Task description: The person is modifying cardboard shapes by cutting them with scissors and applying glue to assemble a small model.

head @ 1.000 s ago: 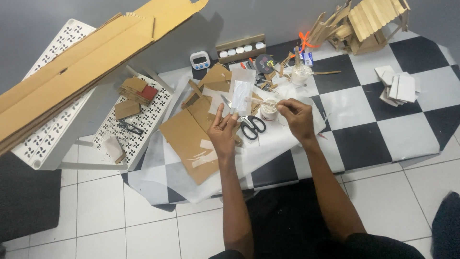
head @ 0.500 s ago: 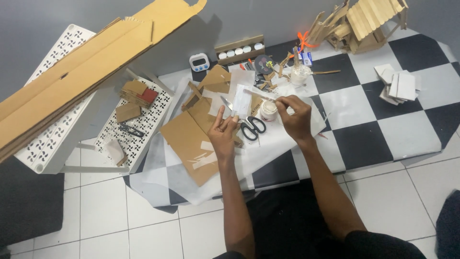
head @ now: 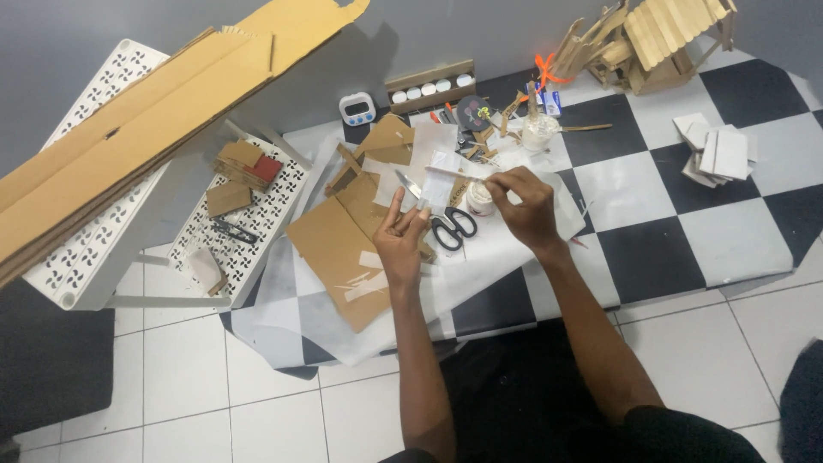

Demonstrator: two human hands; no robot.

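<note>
My left hand (head: 401, 236) rests over the brown cardboard sheet (head: 343, 249), its fingertips pinching a small pale piece (head: 422, 206). My right hand (head: 519, 206) holds a thin wooden stick (head: 450, 172) that points left toward that piece. The right hand hovers just above a small white jar (head: 478, 200). Black-handled scissors (head: 452, 228) lie shut on the white paper between my two hands. A craft knife (head: 408, 184) lies just behind my left fingertips.
A long folded cardboard box (head: 146, 111) lies across white perforated racks (head: 249, 219) on the left. At the back stand a small timer (head: 357, 109), a white cup (head: 538, 130) and a stick-built model house (head: 651, 39). Card pieces (head: 716, 150) are stacked at the right.
My left hand has lowered the pale piece that it held up higher before. My right hand now has the stick angled left, over the jar.
</note>
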